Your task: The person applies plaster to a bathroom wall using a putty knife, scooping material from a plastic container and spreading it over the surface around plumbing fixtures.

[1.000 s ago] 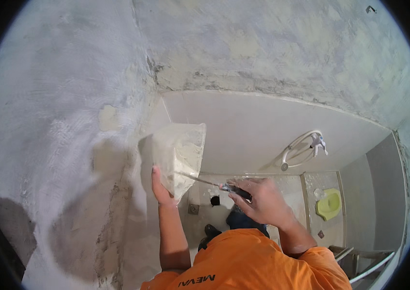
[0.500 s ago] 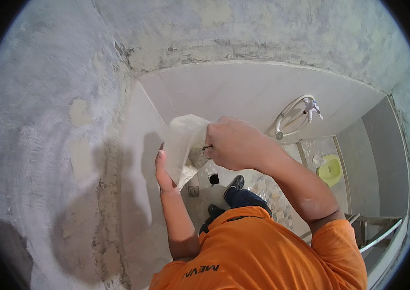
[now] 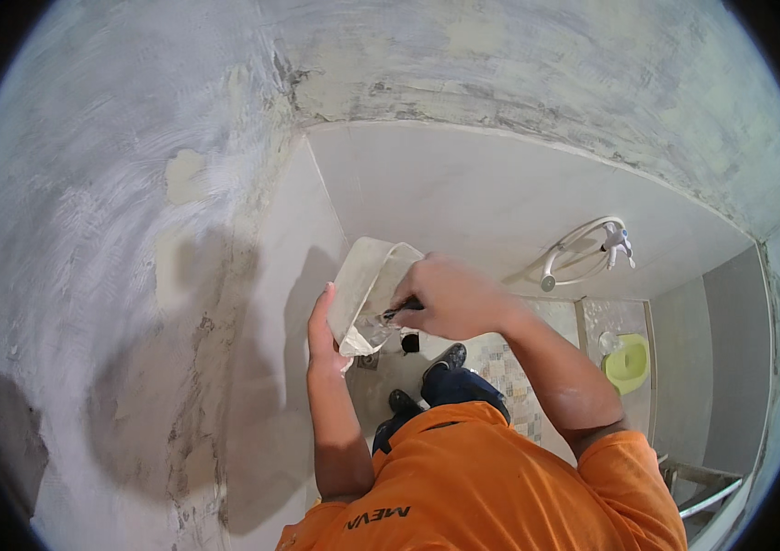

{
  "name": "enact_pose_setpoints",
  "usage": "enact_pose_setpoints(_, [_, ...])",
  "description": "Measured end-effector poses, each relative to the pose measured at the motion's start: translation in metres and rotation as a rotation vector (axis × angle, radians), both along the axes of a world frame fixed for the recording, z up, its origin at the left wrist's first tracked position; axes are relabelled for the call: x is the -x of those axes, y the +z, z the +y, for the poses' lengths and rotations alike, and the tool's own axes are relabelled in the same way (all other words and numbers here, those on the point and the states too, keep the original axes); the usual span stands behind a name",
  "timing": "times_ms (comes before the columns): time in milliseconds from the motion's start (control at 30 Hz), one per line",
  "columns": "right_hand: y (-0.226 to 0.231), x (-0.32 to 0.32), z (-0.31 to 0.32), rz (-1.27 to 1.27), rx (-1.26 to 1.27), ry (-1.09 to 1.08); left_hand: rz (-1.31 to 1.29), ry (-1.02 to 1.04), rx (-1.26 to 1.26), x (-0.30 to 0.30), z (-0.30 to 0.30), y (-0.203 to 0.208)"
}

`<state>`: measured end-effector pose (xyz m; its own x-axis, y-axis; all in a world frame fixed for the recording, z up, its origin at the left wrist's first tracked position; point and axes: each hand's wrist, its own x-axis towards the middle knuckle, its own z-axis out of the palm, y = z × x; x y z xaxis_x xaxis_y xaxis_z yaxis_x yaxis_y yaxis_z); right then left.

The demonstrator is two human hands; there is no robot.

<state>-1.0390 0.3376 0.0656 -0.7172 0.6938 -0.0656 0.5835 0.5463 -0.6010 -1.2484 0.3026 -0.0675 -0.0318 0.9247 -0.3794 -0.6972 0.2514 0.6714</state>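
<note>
My left hand (image 3: 323, 332) holds a whitish plastic tub (image 3: 362, 275) from its left side and below. The tub is tilted, with its opening facing my right hand. White putty (image 3: 357, 345) lies at its lower end, and some is smeared by my left wrist. My right hand (image 3: 456, 298), slightly blurred, is closed around the dark handle of a putty knife (image 3: 376, 331). The knife's blade reaches into the tub beside the putty. My fingers under the tub are partly hidden.
A plastered wall (image 3: 87, 257) with pale patches rises at the left. White tiles (image 3: 463, 184) line the wall ahead, with a tap (image 3: 618, 243) and hose. A yellow-green squat toilet (image 3: 627, 365) is at the right. A metal-edged frame (image 3: 707, 496) stands lower right.
The tub has turned, showing more of its inside and the putty. My right hand has moved slightly down and right with the knife. The whole view has shifted a little.
</note>
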Motion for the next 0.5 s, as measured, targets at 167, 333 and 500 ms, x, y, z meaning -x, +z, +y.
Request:
enact_pose_setpoints(167, [0.011, -0.011, -0.014, 0.204, 0.194, -0.161, -0.096, 0.109, -0.039, 0.024, -0.02, 0.014])
enact_pose_setpoints(333, [-0.002, -0.021, -0.054, 0.287, 0.441, -0.39, -0.279, 0.189, -0.144, 0.033, -0.045, 0.026])
enact_pose_setpoints(500, [-0.028, -0.032, -0.096, 0.716, 0.809, -0.436, -0.32, 0.15, -0.272, 0.037, -0.051, 0.035])
